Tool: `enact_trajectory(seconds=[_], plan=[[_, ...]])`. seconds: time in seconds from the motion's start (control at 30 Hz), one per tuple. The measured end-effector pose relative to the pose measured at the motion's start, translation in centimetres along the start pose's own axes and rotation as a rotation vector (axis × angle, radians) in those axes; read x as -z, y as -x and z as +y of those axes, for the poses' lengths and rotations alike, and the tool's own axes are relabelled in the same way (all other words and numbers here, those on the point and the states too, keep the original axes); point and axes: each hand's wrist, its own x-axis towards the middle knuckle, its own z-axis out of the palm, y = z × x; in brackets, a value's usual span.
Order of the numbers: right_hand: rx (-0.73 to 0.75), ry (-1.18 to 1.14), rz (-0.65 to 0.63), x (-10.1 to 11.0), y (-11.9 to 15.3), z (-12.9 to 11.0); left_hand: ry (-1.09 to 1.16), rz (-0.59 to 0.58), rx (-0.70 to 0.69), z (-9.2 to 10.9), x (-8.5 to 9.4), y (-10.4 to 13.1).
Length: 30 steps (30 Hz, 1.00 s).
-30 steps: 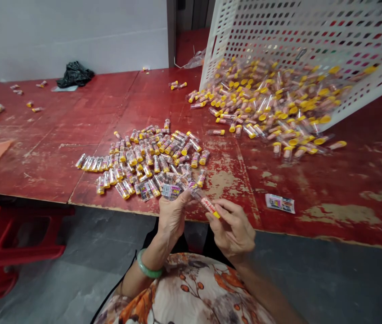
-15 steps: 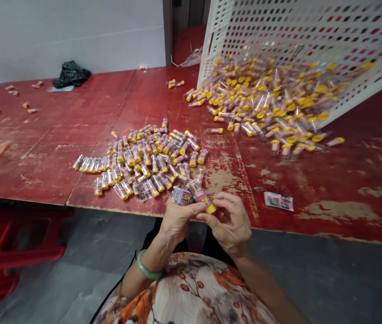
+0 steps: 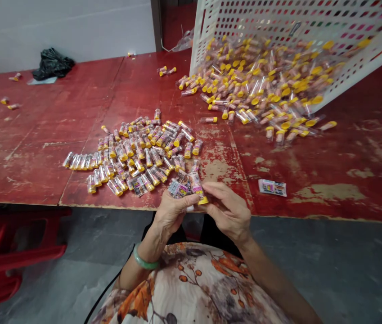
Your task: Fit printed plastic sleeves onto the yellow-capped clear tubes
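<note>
A capped tube [image 3: 196,185] is held above the near edge of the red table [image 3: 49,108], between the two hands, with its yellow cap [image 3: 203,200] directed toward the wearer. By the left hand [image 3: 171,210] (identified by the green bangle [image 3: 146,260] on its wrist) the tube is clamped near the cap, the thumb being laid across its lower part; several printed labels [image 3: 178,189] are pinched in the same grip and project just to the left of the tube. The right hand [image 3: 227,209] is placed at the other side of the tube, its thumb and forefinger parted about the capped end; whether these tips are pressed on the tube cannot be told. Printed matter in purple and yellow is seen on the tube. Just beyond the hands and to their left, a pile [image 3: 140,150] of similar labelled tubes is spread, many with yellow ends turned toward the near edge. To the right of the right hand, a loose label [image 3: 272,187] is laid flat. At the far right a white perforated crate [image 3: 207,27] is tipped on its side, and from its mouth a heap [image 3: 261,85] of yellow-capped tubes is spilled. A black bag [image 3: 53,63] is left crumpled near the wall [image 3: 62,24].
</note>
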Motion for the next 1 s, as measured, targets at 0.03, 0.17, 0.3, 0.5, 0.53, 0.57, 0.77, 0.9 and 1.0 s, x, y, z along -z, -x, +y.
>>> enact_trajectory(seconds=[0.03, 0.17, 0.3, 0.5, 0.53, 0.57, 0.77, 0.9, 1.0], plan=[[0.037, 0.034, 0.03, 0.0, 0.0, -0.3, -0.002, -0.008, 0.002, 0.0, 0.0, 0.0], [0.088, 0.113, 0.12, -0.3, 0.1, -0.7, -0.03, -0.037, 0.011, -0.1, -0.3, 0.4], [0.111, 0.145, 0.176, -0.5, 0.6, -0.6, -0.072, -0.068, 0.039, -0.3, -0.5, 0.7], [0.121, 0.189, 0.205, -0.6, 1.2, -0.2, -0.076, -0.052, 0.044, -0.6, -0.6, 0.9], [0.119, 0.198, 0.206, -0.6, 1.3, -0.1, -0.074, -0.048, 0.047, -0.6, -0.7, 0.9], [0.117, 0.211, 0.206, -0.7, 1.3, -0.1, -0.074, -0.042, 0.051, -0.6, -0.7, 1.0], [0.118, 0.272, 0.221, -0.9, 1.6, 0.3, -0.071, -0.005, 0.069, -0.7, -0.5, 0.9], [0.109, 0.25, 0.151, -1.1, 1.1, 0.2, -0.071, 0.007, 0.043, -0.5, -0.3, 0.7], [0.066, 0.2, 0.089, -0.9, 0.6, 0.1, -0.095, -0.017, 0.017, -0.2, 0.1, 0.4]])
